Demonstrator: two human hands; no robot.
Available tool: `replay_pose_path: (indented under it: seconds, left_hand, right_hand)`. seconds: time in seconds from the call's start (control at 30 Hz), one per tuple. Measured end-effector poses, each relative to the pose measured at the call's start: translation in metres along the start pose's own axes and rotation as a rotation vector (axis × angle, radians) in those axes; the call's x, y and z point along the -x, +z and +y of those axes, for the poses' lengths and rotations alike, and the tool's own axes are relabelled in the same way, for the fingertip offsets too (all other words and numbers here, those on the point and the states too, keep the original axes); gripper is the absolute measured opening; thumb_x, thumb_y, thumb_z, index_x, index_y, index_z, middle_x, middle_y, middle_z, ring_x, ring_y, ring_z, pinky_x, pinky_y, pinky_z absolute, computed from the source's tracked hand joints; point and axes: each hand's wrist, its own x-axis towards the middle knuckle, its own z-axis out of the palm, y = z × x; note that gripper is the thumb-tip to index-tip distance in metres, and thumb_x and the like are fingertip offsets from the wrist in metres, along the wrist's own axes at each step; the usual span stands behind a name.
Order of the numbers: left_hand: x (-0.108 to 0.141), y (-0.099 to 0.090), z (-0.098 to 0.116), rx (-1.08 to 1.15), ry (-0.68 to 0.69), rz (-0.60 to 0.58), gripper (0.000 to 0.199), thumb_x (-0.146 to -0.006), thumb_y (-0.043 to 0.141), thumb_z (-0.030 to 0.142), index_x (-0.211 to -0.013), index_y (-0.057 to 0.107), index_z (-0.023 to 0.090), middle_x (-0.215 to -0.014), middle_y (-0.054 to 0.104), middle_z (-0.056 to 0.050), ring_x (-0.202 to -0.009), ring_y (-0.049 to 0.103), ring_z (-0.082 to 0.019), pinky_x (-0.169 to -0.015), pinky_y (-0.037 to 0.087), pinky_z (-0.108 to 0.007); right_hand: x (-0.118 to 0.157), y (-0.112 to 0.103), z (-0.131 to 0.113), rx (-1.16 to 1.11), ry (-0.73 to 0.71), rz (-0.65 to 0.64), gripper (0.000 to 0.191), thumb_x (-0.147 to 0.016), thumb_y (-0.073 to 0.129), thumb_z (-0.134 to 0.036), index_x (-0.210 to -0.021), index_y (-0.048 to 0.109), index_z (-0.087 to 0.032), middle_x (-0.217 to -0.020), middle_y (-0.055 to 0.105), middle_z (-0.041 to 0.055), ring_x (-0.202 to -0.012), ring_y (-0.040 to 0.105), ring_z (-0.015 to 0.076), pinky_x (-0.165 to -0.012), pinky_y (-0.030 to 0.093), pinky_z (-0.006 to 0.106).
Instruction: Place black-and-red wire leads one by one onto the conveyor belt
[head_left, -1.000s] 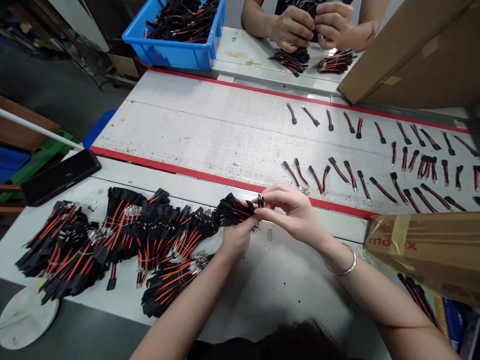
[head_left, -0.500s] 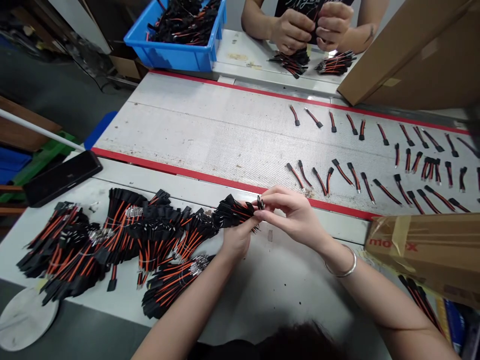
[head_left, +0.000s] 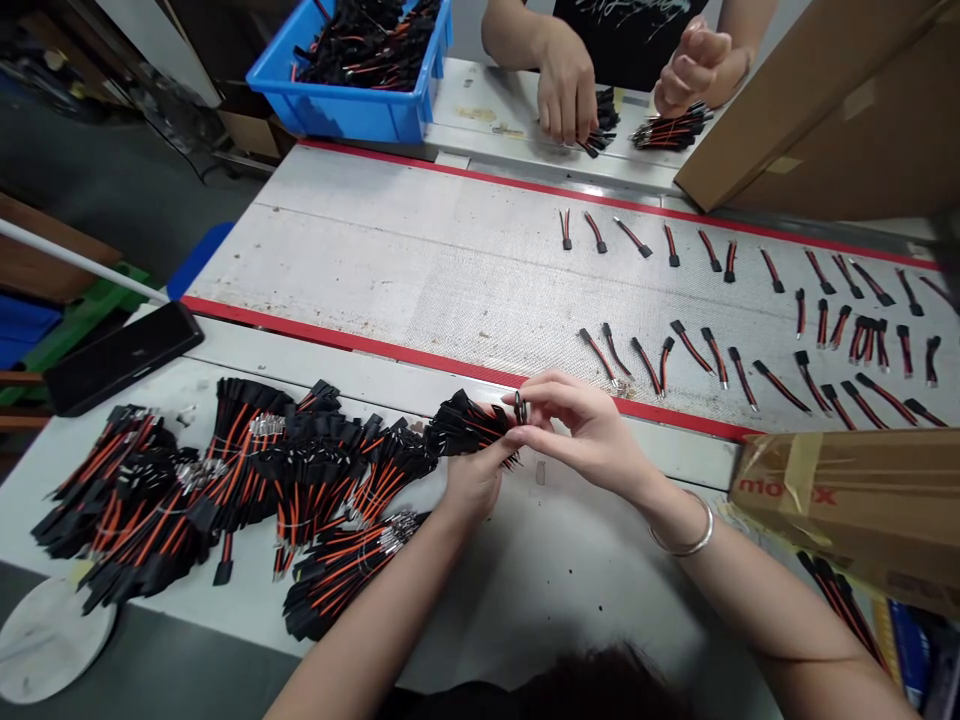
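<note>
My left hand [head_left: 474, 480] is closed around a bundle of short red-and-black cables [head_left: 461, 425] with black connector ends pointing left. Held just above the near edge of the belt, the bundle meets my right hand [head_left: 574, 425], whose thumb and fingers pinch at its right side. A small black loop-shaped piece [head_left: 520, 406] shows at those fingertips; whether it is part of a cable I cannot tell. Left of my hands lie several tied cable bundles [head_left: 296, 480] on the white table. One loose cable [head_left: 225, 558] rests below them.
The belt [head_left: 420, 260] between red strips carries rows of single cables [head_left: 694, 345]. Across it, a co-worker's hand [head_left: 568, 95] reaches to a cable pile. A blue crate [head_left: 337, 115] holds more cables. Cardboard boxes [head_left: 862, 500] [head_left: 840, 110] stand right; a black case [head_left: 124, 360] lies left.
The cables on the belt have shifted slightly right, and one more lies at the far row's left end. The co-worker's hands have moved apart. My hands have barely moved.
</note>
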Motion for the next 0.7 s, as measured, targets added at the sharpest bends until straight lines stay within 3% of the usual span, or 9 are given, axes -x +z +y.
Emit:
replay_pose_path:
  seconds: [0.27,0.43,0.5,0.6,0.7]
  left_hand:
    - [0.001,0.002,-0.001,0.040,0.000,0.013,0.031,-0.057,0.093,0.034,-0.079,0.076,0.019,-0.082,0.077,-0.002,-0.084,0.073,-0.023,-0.087,0.059,-0.038]
    - [-0.002,0.007,0.005,0.098,-0.044,0.048,0.031,-0.061,0.091,0.040,-0.074,0.073,0.018,-0.085,0.078,-0.004,-0.083,0.074,-0.021,-0.088,0.059,-0.040]
    - [-0.004,0.007,0.008,0.097,-0.098,0.053,0.030,-0.062,0.090,0.037,-0.077,0.074,0.017,-0.083,0.077,-0.004,-0.079,0.074,-0.020,-0.087,0.060,-0.041]
    - [-0.005,0.006,0.012,0.058,-0.170,0.046,0.030,-0.060,0.088,0.027,-0.086,0.075,0.017,-0.084,0.075,-0.004,-0.076,0.073,-0.019,-0.084,0.059,-0.039]
    - [-0.004,0.006,0.012,0.045,-0.158,0.034,0.030,-0.060,0.087,0.023,-0.086,0.074,0.018,-0.082,0.073,-0.001,-0.076,0.073,-0.018,-0.085,0.059,-0.038]
  right_hand:
    - [0.003,0.009,-0.003,0.042,0.028,0.118,0.011,-0.084,0.079,-0.030,-0.081,0.076,-0.021,-0.079,0.064,0.0022,-0.062,0.052,0.0108,-0.050,0.041,0.027]
    - [-0.014,-0.016,-0.002,0.027,0.150,0.222,0.018,-0.085,0.077,-0.039,-0.083,0.075,-0.021,-0.077,0.068,0.0026,-0.068,0.059,0.0151,-0.061,0.048,0.031]
    - [-0.028,-0.031,0.008,0.183,0.199,0.290,0.021,-0.086,0.074,-0.041,-0.081,0.073,-0.021,-0.070,0.063,0.0007,-0.063,0.054,0.0139,-0.059,0.044,0.031]
    - [-0.048,-0.050,0.035,0.532,0.279,0.224,0.036,-0.088,0.069,-0.043,-0.062,0.061,-0.020,-0.058,0.049,-0.0021,-0.058,0.044,0.0131,-0.060,0.039,0.031]
    - [-0.056,-0.061,0.058,0.632,0.301,0.230,0.040,-0.089,0.066,-0.038,-0.055,0.054,-0.020,-0.059,0.048,-0.0005,-0.061,0.045,0.0152,-0.065,0.039,0.033]
